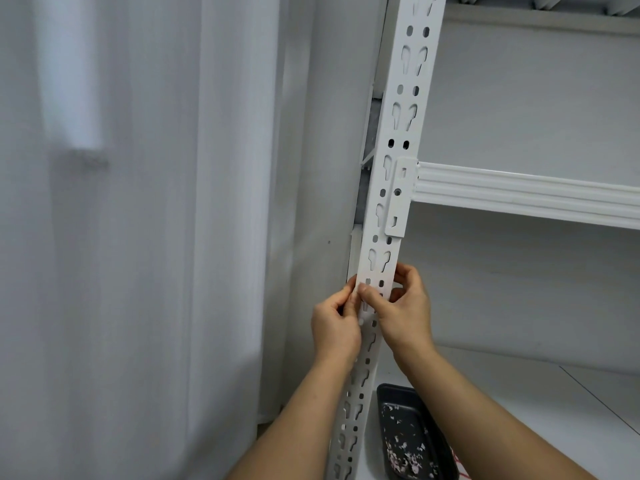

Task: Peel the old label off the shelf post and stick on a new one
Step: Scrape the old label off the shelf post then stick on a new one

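The shelf post (398,140) rises white and perforated, tilted in frame. Both hands meet on its front face, below the beam bracket (398,199). The left hand (334,327) curls at the post's left edge; the right hand (407,313) wraps its right edge, thumb pressing the face. The label cannot be made out between the fingers. A dark tray (412,434) of scraps lies on the lower shelf (519,403), beside the post. Curtain (138,237) hangs close on the left.
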